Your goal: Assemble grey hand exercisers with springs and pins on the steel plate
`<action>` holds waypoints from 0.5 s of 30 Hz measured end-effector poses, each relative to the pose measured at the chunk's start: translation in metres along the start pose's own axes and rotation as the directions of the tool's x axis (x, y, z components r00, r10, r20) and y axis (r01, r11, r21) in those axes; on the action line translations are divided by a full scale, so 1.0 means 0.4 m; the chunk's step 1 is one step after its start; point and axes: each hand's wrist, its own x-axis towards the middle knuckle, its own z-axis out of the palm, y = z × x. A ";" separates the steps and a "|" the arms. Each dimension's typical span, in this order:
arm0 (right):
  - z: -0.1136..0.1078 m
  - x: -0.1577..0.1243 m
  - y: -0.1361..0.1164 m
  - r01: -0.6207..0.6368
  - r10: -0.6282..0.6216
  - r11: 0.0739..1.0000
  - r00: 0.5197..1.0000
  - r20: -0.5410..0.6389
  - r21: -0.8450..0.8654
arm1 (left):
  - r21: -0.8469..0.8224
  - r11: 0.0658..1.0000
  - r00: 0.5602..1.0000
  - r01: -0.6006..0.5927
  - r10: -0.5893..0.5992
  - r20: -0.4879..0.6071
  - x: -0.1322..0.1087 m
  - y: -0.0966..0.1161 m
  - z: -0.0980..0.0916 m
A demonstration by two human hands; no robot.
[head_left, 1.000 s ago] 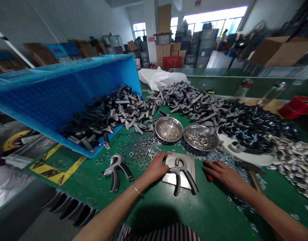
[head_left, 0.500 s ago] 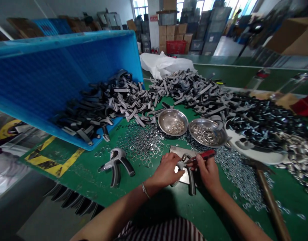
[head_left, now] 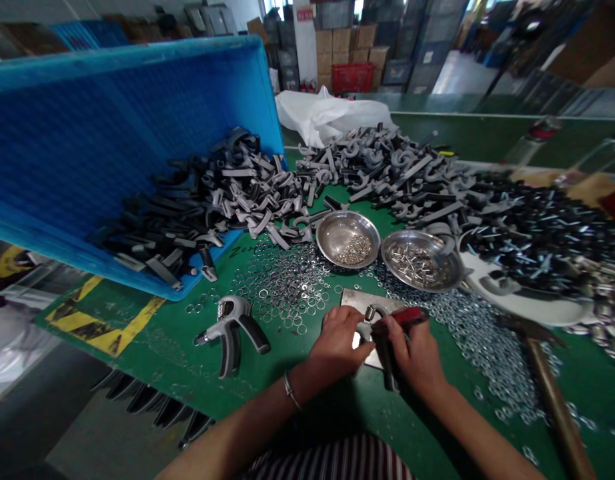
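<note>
My left hand (head_left: 336,343) is closed on a grey-and-black hand grip exerciser (head_left: 387,363), which rests on a flat metal plate (head_left: 351,299). A coiled spring (head_left: 370,313) shows at the exerciser's upper end. In my right hand (head_left: 418,353) is a red-handled tool (head_left: 411,316), its working end at the exerciser's pivot; my fingers hide which kind of tool it is. To the left, a second hand grip exerciser (head_left: 231,333) lies on the green table (head_left: 287,360).
Metal rings (head_left: 292,283) lie scattered beyond my hands. Two steel bowls (head_left: 332,230) hold small metal parts. A blue crate (head_left: 137,120) of grey handles stands left. Rightward are nuts (head_left: 492,347), a hammer (head_left: 552,387) and a white tray (head_left: 527,300) with black parts.
The red-handled tool has tilted slightly in my right hand and blurs at the exerciser's pivot. My left hand stays on the exerciser. The view has shifted a little.
</note>
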 end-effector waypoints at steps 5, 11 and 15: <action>-0.004 0.082 -0.061 0.034 -0.038 0.999 0.993 0.115 0.039 | 0.005 1.000 1.000 0.020 -0.020 -0.011 -0.011 0.006 0.008; -0.056 0.135 -0.039 -0.124 0.017 0.875 0.974 0.226 0.468 | 0.010 0.999 0.998 0.053 -0.052 -0.027 -0.014 0.008 0.007; -0.063 0.069 0.022 -0.203 0.094 0.779 0.973 0.210 0.593 | 0.013 0.998 0.998 0.063 -0.063 -0.018 -0.006 0.005 0.007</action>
